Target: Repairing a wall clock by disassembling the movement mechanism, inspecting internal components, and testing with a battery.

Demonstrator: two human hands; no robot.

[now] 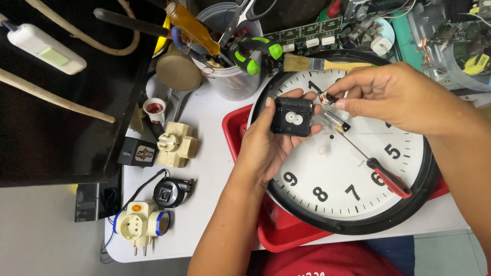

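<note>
The person's left hand (268, 140) holds a small black clock movement (291, 116), a squarish plastic box with two white gear hubs showing on its upper face, just above the upper left part of a large round wall clock (353, 153) that lies face up on a red tray (235, 128) on the white counter (209, 168). The box looks light and stiff, but probably fragile inside, with fine plastic gears and thin wiring; it seems best held by its outer edges, as here, where the thumb presses one side and the fingers curl round the other, so the left grip is closed about the box without covering the hubs. The right hand (399, 97) has its thumb and forefinger pinched shut on a tiny part (329, 98), apparently a coil or metal piece with thin leads, right at the box's upper right corner; whether the part is attached to the box cannot be told. Such a small piece would slip or bend easily, so a light fingertip pinch suits it. A small cylindrical battery (337, 121) lies on the dial just beside the box, and a red-handled screwdriver (381, 171) rests across the clock face, apart from both hands. A paintbrush (317, 64) lies on the clock's top rim, and a tub of tools (230, 56) and several plug adapters (176, 144) sit to the left.
</note>
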